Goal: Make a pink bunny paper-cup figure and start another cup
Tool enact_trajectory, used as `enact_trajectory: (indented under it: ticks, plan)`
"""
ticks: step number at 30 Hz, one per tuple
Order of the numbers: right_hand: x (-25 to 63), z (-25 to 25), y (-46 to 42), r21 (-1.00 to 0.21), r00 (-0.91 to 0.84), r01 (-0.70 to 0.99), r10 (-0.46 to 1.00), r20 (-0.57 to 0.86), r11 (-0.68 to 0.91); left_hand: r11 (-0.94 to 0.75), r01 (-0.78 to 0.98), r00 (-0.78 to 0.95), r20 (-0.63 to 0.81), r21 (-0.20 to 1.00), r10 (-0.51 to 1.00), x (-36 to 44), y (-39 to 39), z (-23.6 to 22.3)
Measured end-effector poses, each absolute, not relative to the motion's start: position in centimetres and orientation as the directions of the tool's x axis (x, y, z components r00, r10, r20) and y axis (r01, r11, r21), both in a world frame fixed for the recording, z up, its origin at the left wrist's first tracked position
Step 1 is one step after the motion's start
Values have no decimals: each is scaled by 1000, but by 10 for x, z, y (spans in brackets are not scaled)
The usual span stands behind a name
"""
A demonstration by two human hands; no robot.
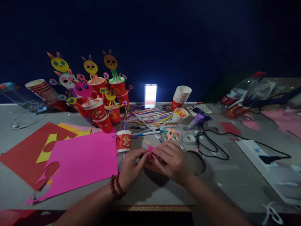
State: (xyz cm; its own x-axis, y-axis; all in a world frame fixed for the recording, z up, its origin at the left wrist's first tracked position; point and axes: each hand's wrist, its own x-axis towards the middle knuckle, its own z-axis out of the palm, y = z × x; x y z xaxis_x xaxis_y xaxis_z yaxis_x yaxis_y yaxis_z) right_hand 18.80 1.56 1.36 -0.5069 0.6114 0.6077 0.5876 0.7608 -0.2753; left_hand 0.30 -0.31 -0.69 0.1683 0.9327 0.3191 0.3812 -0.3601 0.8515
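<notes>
My left hand (132, 164) and my right hand (170, 158) meet near the table's front edge. Both pinch a small pink paper cutout (150, 148) between their fingertips; its tip pokes up between them. A beaded bracelet (116, 187) sits on my left wrist. Just beyond my left hand stands a red paper cup (124, 141) with a straw through it. A large pink paper sheet (80, 161) with cut-out holes lies to the left.
Finished rabbit-face cup figures (98, 94) crowd the back left beside stacked red cups (43, 91). Straws and pens (150, 117), stacked cups (181, 97), a glue gun (202, 114) with black cable, tape rolls (196, 161), a power strip (258, 153) and bottle lie right.
</notes>
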Motion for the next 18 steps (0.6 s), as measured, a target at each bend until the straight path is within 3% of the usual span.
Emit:
enact_trajectory:
  ticks: [18]
  plan:
    - [185,12,12,-275,-471,631,640,606,725,-452,453,188,413,769,891,4,-7,-8]
